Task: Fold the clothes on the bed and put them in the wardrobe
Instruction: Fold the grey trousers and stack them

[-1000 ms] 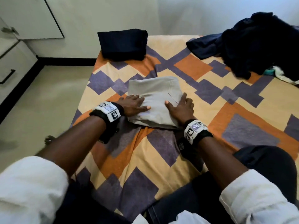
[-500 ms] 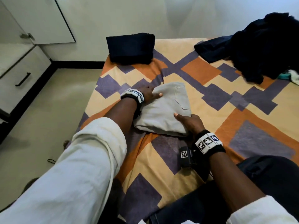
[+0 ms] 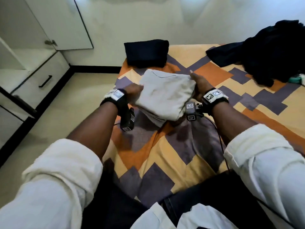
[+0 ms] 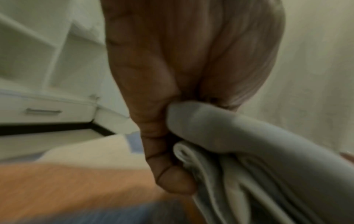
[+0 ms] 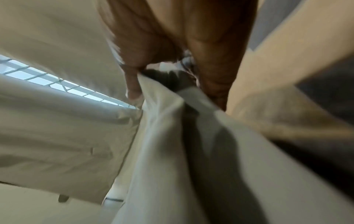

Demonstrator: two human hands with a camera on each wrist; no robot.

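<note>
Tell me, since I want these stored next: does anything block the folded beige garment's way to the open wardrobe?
Nothing visible does. Both hands, left hand and right hand, hold the folded beige garment above the bed; bare floor lies before the wardrobe.

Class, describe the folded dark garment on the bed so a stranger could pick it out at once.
Start at the patterned bed and go to its far left corner, near the wall. The folded dark garment lies there, a neat navy rectangle; the dark pile at the far right is loose and crumpled.
</note>
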